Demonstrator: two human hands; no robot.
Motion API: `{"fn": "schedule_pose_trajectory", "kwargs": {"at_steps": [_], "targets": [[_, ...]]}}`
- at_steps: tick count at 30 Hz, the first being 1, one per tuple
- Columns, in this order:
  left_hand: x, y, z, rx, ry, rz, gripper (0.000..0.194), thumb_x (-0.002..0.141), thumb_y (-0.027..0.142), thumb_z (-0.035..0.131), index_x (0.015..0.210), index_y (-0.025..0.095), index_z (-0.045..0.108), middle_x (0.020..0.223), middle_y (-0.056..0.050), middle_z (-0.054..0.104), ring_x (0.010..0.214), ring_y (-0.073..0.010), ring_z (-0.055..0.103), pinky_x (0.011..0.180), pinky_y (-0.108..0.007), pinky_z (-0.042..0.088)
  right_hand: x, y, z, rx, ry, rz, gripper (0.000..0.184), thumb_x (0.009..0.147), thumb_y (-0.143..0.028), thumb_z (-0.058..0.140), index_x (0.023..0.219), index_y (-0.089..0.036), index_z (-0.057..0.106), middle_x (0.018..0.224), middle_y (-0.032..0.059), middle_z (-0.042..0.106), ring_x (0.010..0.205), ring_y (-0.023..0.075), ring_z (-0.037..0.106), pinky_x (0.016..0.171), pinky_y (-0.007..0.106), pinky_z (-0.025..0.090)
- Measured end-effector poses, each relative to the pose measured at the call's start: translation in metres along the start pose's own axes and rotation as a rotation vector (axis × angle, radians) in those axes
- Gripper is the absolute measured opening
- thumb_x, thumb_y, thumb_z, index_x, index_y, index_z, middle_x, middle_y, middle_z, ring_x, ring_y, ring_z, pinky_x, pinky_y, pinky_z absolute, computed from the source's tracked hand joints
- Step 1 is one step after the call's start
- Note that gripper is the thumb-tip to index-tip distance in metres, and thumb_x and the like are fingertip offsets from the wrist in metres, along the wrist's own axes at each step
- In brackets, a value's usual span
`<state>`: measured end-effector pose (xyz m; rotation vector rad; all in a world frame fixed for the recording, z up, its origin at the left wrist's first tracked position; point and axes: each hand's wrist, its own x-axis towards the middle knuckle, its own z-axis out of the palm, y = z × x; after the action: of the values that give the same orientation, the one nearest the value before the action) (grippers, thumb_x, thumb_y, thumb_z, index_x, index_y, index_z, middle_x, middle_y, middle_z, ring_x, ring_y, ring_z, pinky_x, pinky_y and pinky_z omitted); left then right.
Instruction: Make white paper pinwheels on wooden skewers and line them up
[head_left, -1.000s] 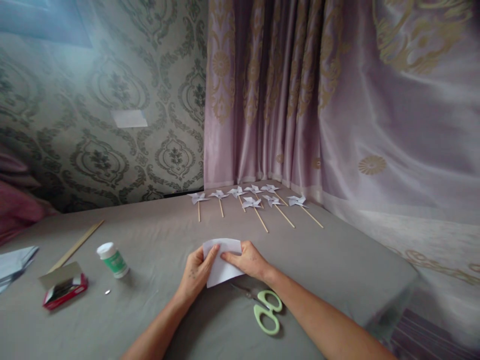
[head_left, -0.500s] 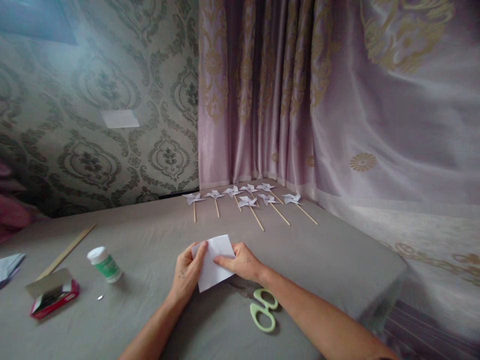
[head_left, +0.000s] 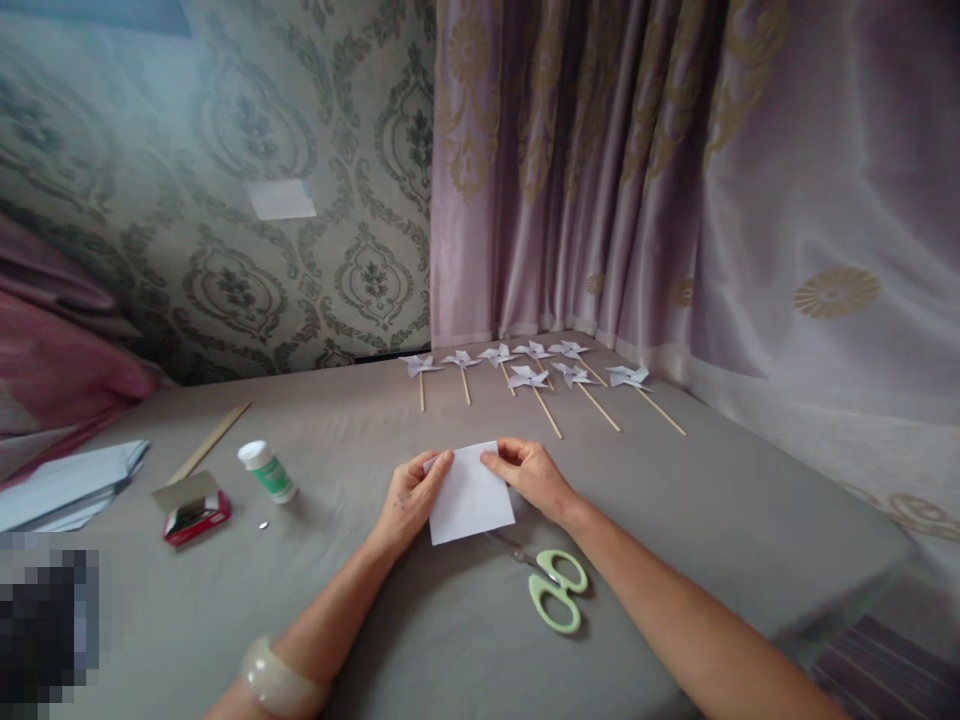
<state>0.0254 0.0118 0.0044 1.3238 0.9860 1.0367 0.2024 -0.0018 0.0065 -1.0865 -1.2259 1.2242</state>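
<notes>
A white square of paper (head_left: 471, 500) is held up over the table between my two hands. My left hand (head_left: 411, 498) pinches its upper left edge, thumb on the near face and fingers behind. At the top right corner my right hand (head_left: 531, 474) grips it between thumb and fingers. Just below the paper and to the right lie scissors (head_left: 556, 592) with pale green handles, their blade tips partly hidden by the paper. Farther back, several white paper pinwheels (head_left: 528, 378) on thin wooden sticks lie in a group.
Left of my hands stand a white and green bottle (head_left: 268, 472) and an open red box (head_left: 196, 516), with a small shiny piece (head_left: 263, 525) near them. Behind the box lie wooden sticks (head_left: 210, 442). A stack of paper sheets (head_left: 71, 487) sits at the far left of the grey-covered table (head_left: 360, 420).
The view has swung left, so everything sits farther right. My right hand has shifted up to the paper's top right corner, and the paper is now held straighter.
</notes>
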Motion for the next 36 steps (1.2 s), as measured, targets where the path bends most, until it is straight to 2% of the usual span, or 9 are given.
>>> {"fn": "schedule_pose_trajectory", "kwargs": {"at_steps": [4,8,11,14,17,22,29,36], "targets": [[0.001,0.002,0.001,-0.046,0.032,-0.014,0.046,0.062,0.058,0.072,0.071,0.014,0.062,0.057,0.000,0.060,0.046,-0.0100,0.050,0.043,-0.020,0.037,0.001,-0.002,-0.005,-0.068,0.021,-0.004,0.034,0.064,-0.049,0.070,0.070,-0.015,0.067,0.058,-0.0026,0.061,0.052,0.0090,0.048,0.050,0.022,0.038],[0.007,0.002,-0.003,-0.099,0.166,0.013,0.044,0.059,0.054,0.075,0.066,0.014,0.060,0.046,0.006,0.046,0.040,-0.0043,0.035,0.039,-0.017,0.025,0.003,0.000,-0.010,-0.097,0.077,-0.051,0.035,0.065,-0.051,0.067,0.064,-0.016,0.065,0.051,-0.0052,0.053,0.047,0.0076,0.042,0.046,0.022,0.033],[0.013,-0.004,-0.010,-0.170,0.242,0.020,0.040,0.062,0.051,0.074,0.069,0.014,0.058,0.044,0.009,0.040,0.038,-0.0030,0.029,0.038,-0.017,0.020,0.006,0.004,-0.013,-0.066,0.171,-0.055,0.038,0.064,-0.053,0.067,0.059,-0.016,0.061,0.044,-0.0065,0.046,0.044,0.0069,0.038,0.044,0.022,0.031],[0.016,-0.008,-0.014,-0.237,0.292,0.006,0.035,0.062,0.044,0.074,0.075,0.014,0.058,0.049,0.008,0.045,0.040,-0.0037,0.035,0.040,-0.017,0.025,0.009,0.008,-0.013,-0.003,0.263,-0.032,0.040,0.061,-0.055,0.069,0.059,-0.016,0.061,0.046,-0.0040,0.052,0.045,0.0086,0.044,0.045,0.023,0.034],[0.014,-0.009,-0.011,-0.289,0.257,-0.028,0.032,0.057,0.032,0.075,0.080,0.014,0.060,0.059,0.004,0.053,0.046,-0.0054,0.044,0.045,-0.019,0.033,0.010,0.011,-0.011,0.062,0.293,-0.016,0.042,0.056,-0.055,0.073,0.064,-0.015,0.063,0.054,-0.0005,0.060,0.049,0.0107,0.051,0.049,0.024,0.040],[0.008,-0.006,0.000,-0.348,0.108,-0.099,0.029,0.053,0.021,0.073,0.079,0.011,0.065,0.076,-0.003,0.061,0.060,-0.0083,0.053,0.050,-0.020,0.038,0.010,0.015,-0.005,0.086,0.317,-0.046,0.043,0.056,-0.056,0.074,0.066,-0.016,0.063,0.055,-0.0004,0.061,0.052,0.0127,0.056,0.050,0.025,0.044],[0.009,-0.014,0.001,-0.298,0.079,-0.145,0.033,0.056,0.035,0.081,0.071,0.011,0.062,0.056,0.002,0.054,0.049,-0.0060,0.044,0.046,-0.020,0.030,0.006,0.014,-0.001,0.095,0.280,-0.051,0.041,0.057,-0.053,0.077,0.066,-0.016,0.063,0.057,-0.0001,0.063,0.054,0.0125,0.058,0.054,0.025,0.048],[0.009,-0.018,0.001,-0.309,0.052,-0.115,0.031,0.059,0.035,0.079,0.072,0.011,0.063,0.057,0.002,0.054,0.047,-0.0055,0.042,0.047,-0.021,0.029,0.005,0.016,-0.002,0.081,0.254,-0.072,0.039,0.060,-0.053,0.076,0.067,-0.016,0.064,0.056,-0.0010,0.062,0.055,0.0121,0.058,0.054,0.025,0.047]]}}
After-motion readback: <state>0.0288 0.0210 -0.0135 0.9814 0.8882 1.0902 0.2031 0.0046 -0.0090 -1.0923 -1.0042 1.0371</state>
